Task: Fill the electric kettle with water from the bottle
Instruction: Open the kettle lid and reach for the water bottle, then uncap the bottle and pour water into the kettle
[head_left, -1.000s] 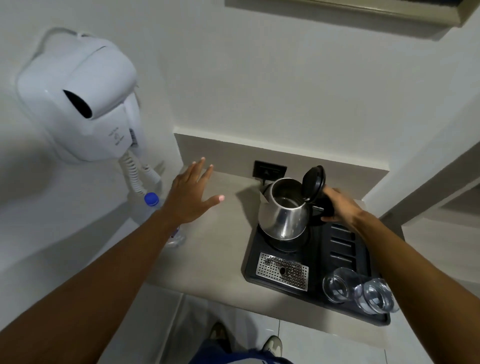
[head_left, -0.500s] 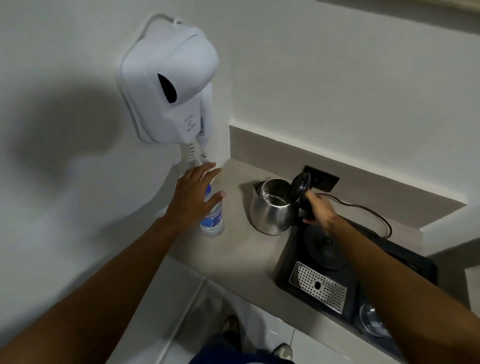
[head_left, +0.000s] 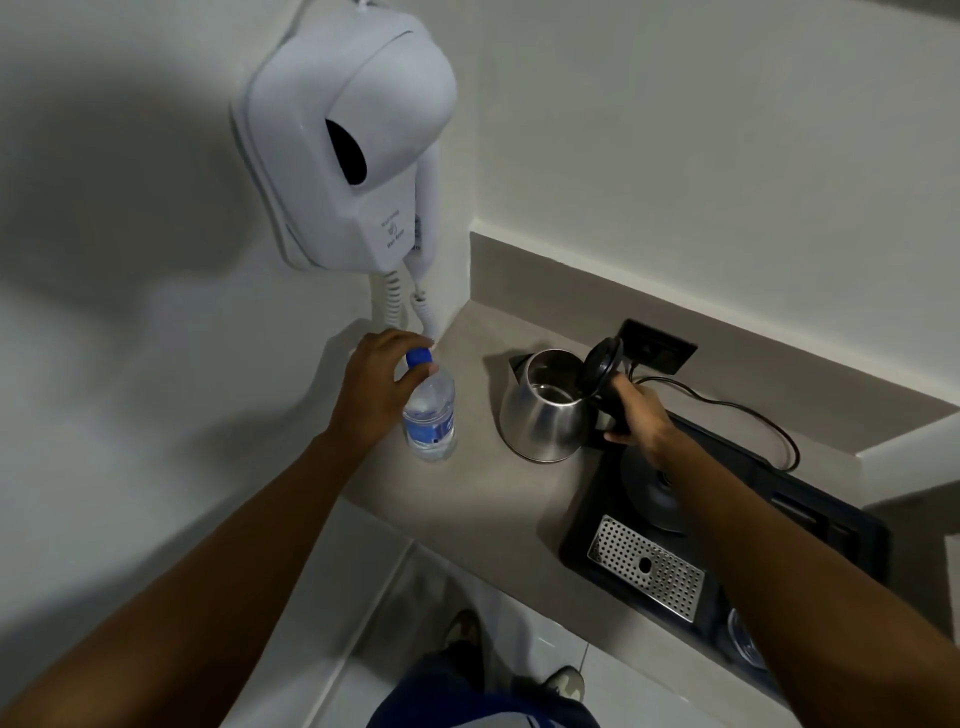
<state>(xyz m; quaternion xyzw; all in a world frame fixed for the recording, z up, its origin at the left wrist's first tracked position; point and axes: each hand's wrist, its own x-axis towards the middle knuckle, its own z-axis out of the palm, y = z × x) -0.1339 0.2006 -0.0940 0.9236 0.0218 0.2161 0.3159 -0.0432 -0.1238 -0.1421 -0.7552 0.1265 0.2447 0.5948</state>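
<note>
On counter: left hand (head_left: 379, 387) grips bottle (head_left: 430, 415), blue label unreadable; right hand (head_left: 636, 413) grips kettle (head_left: 543, 415) handle.

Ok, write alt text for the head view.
A left hand grips the neck of a blue-capped clear plastic water bottle on a grey counter, while the right hand holds the open-lidded steel kettle by its handle.
</note>
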